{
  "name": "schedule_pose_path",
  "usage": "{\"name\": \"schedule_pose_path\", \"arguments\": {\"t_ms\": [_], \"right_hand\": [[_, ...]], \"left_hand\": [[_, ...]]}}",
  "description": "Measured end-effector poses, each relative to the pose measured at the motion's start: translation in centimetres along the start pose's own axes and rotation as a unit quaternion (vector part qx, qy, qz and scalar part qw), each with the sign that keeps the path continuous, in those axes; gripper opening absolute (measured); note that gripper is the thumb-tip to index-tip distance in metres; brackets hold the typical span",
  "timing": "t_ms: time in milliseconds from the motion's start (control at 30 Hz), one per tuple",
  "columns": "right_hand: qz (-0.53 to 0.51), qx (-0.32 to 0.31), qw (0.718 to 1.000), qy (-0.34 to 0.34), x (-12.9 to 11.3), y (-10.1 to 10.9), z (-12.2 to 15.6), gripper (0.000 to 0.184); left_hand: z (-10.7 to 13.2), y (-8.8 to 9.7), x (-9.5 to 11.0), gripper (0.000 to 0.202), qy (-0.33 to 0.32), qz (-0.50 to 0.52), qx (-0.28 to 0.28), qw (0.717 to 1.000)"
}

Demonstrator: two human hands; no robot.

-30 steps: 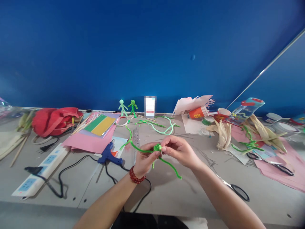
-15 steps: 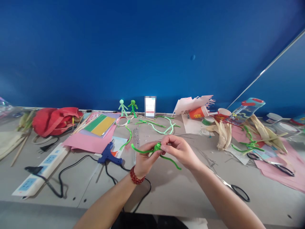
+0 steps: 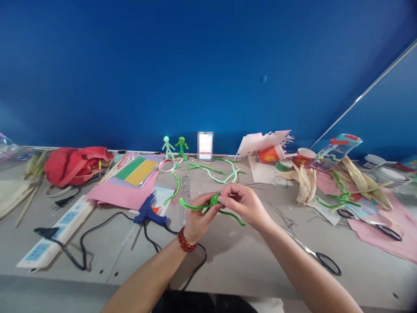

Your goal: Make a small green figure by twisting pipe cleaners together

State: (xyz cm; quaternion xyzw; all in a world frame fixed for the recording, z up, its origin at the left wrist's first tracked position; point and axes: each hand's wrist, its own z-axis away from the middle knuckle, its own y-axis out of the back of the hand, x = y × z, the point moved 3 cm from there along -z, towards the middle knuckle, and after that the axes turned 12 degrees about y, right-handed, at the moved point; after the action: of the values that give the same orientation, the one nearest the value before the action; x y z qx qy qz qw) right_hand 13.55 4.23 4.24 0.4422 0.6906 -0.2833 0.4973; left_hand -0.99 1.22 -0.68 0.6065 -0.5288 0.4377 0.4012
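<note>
A green pipe cleaner (image 3: 215, 199), wound into a small coil with two loose tails, is held above the table's middle. My left hand (image 3: 200, 219) pinches the coil between thumb and fingers; a red bead bracelet circles that wrist. From the right, the thumb and fingertips of my right hand (image 3: 246, 204) close on the coil's side. One tail points left past my left hand, the other hangs to the lower right. Behind stand a pale green stick figure (image 3: 168, 147) and a darker green one (image 3: 182, 147), both of pipe cleaner. Loose pipe cleaners (image 3: 216, 176) lie beyond my hands.
At left are a blue glue gun (image 3: 150, 212), a power strip (image 3: 58, 232), pink paper (image 3: 127, 195) and a red bag (image 3: 74, 165). A ruler (image 3: 186, 191) lies behind my left hand. Scissors (image 3: 327, 263), paper cups (image 3: 272, 154) and corn husks (image 3: 306, 187) are at right.
Both hands keep their grip on the coil. The lower-right tail has shifted slightly left and up; the coil seems turned a little.
</note>
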Motion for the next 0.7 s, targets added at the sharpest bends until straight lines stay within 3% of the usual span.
{"name": "schedule_pose_path", "arguments": {"t_ms": [233, 367, 533, 700], "right_hand": [[0.101, -0.015, 0.993, 0.057, -0.4, 0.5, 0.0, 0.017], [0.16, -0.041, 0.984, 0.072, -1.2, 0.7, 0.1, 0.013], [0.171, -0.071, 0.98, 0.074, -1.6, 0.7, 0.3, 0.013], [0.19, -0.095, 0.969, 0.128, -1.9, 0.8, 0.3, 0.009]], "left_hand": [[0.0, 0.1, 0.2, 0.023, -0.028, -0.017, 0.004, 0.999], [0.0, 0.2, -0.3, 0.022, 0.002, -0.011, 0.015, 1.0], [0.0, 0.4, -0.7, 0.024, 0.011, -0.004, 0.035, 0.999], [0.0, 0.4, -0.5, 0.023, 0.009, -0.003, 0.044, 0.999]]}}
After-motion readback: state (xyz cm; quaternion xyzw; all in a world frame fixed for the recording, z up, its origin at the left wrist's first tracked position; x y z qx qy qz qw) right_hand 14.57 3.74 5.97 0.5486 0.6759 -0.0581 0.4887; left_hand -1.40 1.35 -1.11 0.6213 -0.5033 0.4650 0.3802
